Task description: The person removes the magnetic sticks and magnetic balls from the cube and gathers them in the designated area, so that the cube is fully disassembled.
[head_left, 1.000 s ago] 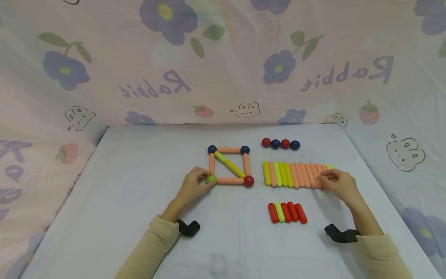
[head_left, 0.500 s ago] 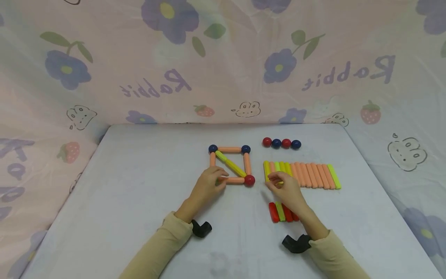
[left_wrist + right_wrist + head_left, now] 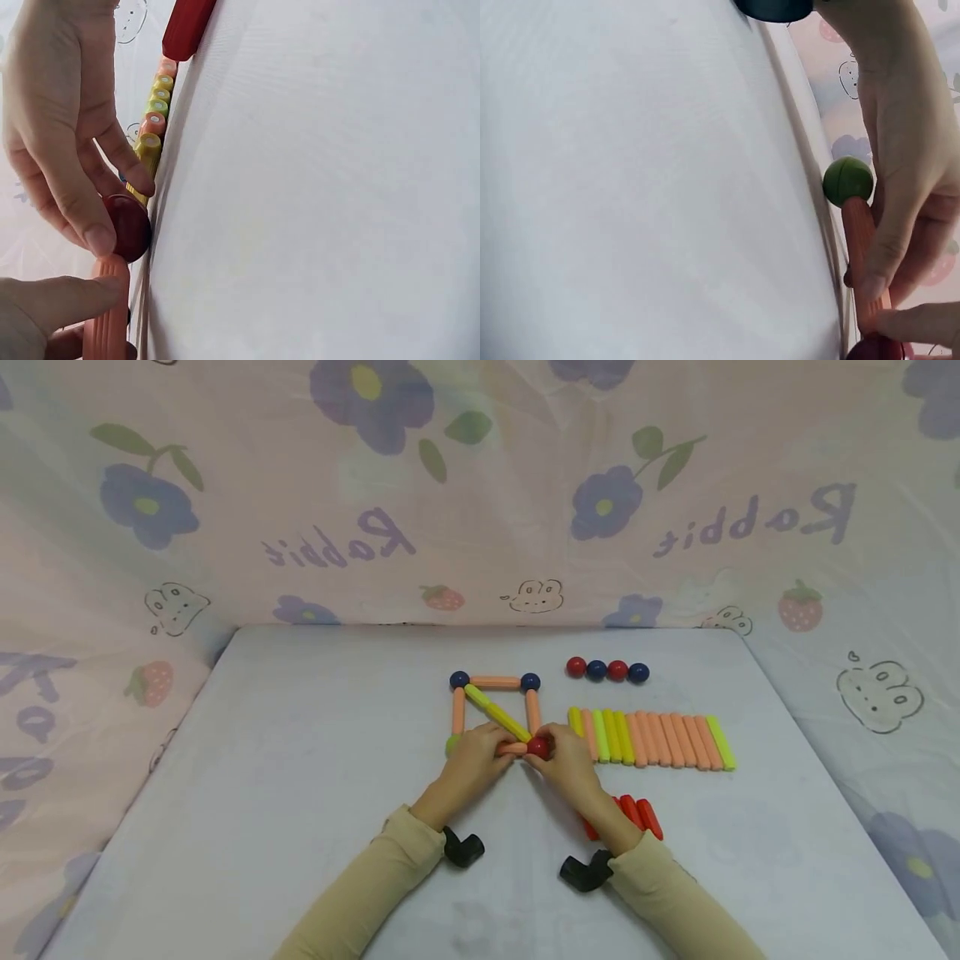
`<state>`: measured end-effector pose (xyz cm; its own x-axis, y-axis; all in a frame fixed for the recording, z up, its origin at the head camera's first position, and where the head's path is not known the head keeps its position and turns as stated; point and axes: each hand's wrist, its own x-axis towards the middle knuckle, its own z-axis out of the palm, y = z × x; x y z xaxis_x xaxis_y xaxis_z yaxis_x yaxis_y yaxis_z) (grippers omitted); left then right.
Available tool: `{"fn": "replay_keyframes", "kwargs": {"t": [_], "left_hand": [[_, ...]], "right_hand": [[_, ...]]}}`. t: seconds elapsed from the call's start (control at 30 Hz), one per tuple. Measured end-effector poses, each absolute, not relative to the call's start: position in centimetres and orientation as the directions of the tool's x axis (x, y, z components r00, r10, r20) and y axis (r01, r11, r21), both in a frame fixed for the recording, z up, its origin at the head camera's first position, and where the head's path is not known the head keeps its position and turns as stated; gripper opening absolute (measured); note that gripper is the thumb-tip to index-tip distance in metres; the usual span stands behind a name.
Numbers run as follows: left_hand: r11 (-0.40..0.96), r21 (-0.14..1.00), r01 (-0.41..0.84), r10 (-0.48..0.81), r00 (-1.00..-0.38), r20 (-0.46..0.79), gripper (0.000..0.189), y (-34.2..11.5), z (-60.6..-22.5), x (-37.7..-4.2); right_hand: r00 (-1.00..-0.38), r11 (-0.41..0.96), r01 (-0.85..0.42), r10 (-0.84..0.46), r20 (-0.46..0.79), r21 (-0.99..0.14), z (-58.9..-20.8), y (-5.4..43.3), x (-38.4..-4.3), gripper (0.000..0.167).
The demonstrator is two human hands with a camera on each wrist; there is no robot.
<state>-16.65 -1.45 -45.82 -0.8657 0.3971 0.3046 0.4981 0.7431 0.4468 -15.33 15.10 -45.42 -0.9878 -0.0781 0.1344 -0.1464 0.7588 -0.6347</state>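
Observation:
A square of orange building sticks and balls lies on the table, with a yellow stick (image 3: 508,722) and a light green stick (image 3: 476,695) joined across its diagonal. My left hand (image 3: 471,758) pinches the near orange stick (image 3: 107,304) between thumb and fingers. At that stick's right end, my right hand (image 3: 572,767) holds the red ball (image 3: 538,747) between thumb and fingers. The green ball (image 3: 848,181) sits at the stick's other end, partly hidden by my left hand in the head view. Blue balls (image 3: 460,680) mark the two far corners.
Right of the square lies a row of orange, yellow and green sticks (image 3: 660,739). Behind it stand red and blue balls (image 3: 617,670) in a line. Several short red sticks (image 3: 648,819) lie nearer, partly covered by my right forearm. A patterned cloth (image 3: 450,527) rises behind the table.
My right hand has moved left from the stick row's far end to the red ball. My left hand has shifted right from the green ball onto the near orange stick.

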Motion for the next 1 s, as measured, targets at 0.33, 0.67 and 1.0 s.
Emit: {"fn": "replay_keyframes", "kwargs": {"t": [0.33, 0.67, 1.0], "left_hand": [[0.716, 0.562, 0.415, 0.379, -0.907, 0.187, 0.020, -0.94, -45.86, -16.91], [0.697, 0.586, 0.414, 0.372, -0.907, 0.198, 0.018, -0.96, -46.30, -17.12], [0.680, 0.597, 0.426, 0.374, -0.902, 0.216, 0.018, -0.97, -46.35, -17.14]], "right_hand": [[-0.987, 0.833, -0.156, -0.110, 0.118, -0.531, -45.36, 14.61, -15.71, 0.033], [-0.981, 0.810, -0.192, -0.146, 0.126, -0.554, -45.66, 14.73, -16.05, 0.029], [-0.981, 0.814, -0.194, -0.147, 0.129, -0.547, -45.82, 14.60, -16.21, 0.027]]}}
